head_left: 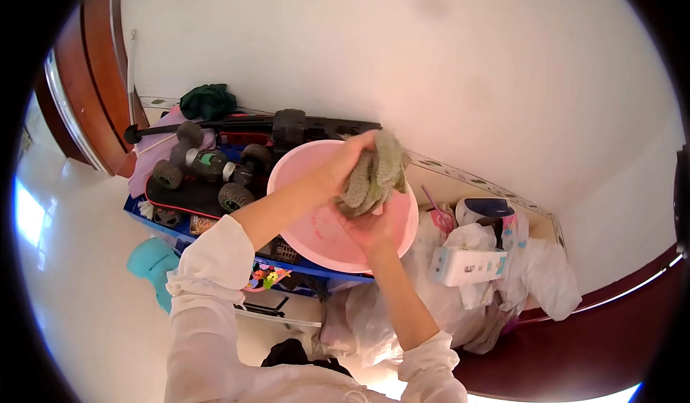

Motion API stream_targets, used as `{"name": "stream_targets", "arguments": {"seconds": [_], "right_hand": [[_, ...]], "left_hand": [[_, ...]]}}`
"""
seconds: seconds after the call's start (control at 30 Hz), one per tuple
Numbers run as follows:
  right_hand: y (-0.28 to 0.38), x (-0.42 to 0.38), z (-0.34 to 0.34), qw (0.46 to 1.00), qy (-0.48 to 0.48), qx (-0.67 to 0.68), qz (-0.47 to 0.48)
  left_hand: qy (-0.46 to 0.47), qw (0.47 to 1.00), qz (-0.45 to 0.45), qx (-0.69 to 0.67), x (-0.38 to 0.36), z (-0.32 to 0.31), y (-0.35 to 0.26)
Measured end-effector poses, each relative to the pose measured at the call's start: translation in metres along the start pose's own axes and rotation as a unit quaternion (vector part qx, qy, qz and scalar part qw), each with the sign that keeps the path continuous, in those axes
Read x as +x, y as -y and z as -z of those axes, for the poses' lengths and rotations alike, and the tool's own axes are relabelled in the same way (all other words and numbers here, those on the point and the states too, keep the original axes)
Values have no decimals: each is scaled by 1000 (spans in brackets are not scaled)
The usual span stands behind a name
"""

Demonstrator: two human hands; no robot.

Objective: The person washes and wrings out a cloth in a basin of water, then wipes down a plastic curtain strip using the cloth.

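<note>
A grey-green cloth (372, 180), bunched and folded, is held between both hands above a pink basin (298, 234). My left hand (353, 157) grips it from the upper left side, its fingers mostly hidden behind the fabric. Beneath the cloth, my right hand (370, 227) is closed on its lower end. The basin seems to hold some water, with small bubbles or drops on its inner surface. It rests on top of a blue storage box (298, 263) piled with toys.
Left of the basin lie a toy car with big wheels (208, 162) and a dark green cloth (208, 102). To the right are plastic bags (553, 281) and a white tissue pack (468, 266). A turquoise object (152, 260) is on the floor; a white wall (402, 51) stands behind.
</note>
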State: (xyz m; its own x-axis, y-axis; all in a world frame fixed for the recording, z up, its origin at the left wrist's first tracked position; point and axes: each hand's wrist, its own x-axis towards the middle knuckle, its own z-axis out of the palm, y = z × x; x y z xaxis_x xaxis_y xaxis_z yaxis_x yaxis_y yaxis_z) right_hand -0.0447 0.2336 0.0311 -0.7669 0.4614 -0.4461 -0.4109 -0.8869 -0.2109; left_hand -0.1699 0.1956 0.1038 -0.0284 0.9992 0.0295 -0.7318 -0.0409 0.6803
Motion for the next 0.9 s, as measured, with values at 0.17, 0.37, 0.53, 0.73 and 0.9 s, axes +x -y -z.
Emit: {"name": "stream_targets", "arguments": {"seconds": [0.17,0.37,0.53,0.73,0.9], "right_hand": [[2,-12,-26,979,147,-113,78],[-1,-5,-14,951,13,-298,84],[20,16,-5,970,127,-143,-152],[4,0,-22,956,104,74,-264],[8,1,-24,961,117,-74,-238]], "left_hand": [[-165,943,-127,258,17,35,39],[-286,603,-112,737,23,60,59],[-202,936,99,271,17,69,33],[-26,987,110,-112,7,84,40],[94,994,40,-26,12,64,19]]}}
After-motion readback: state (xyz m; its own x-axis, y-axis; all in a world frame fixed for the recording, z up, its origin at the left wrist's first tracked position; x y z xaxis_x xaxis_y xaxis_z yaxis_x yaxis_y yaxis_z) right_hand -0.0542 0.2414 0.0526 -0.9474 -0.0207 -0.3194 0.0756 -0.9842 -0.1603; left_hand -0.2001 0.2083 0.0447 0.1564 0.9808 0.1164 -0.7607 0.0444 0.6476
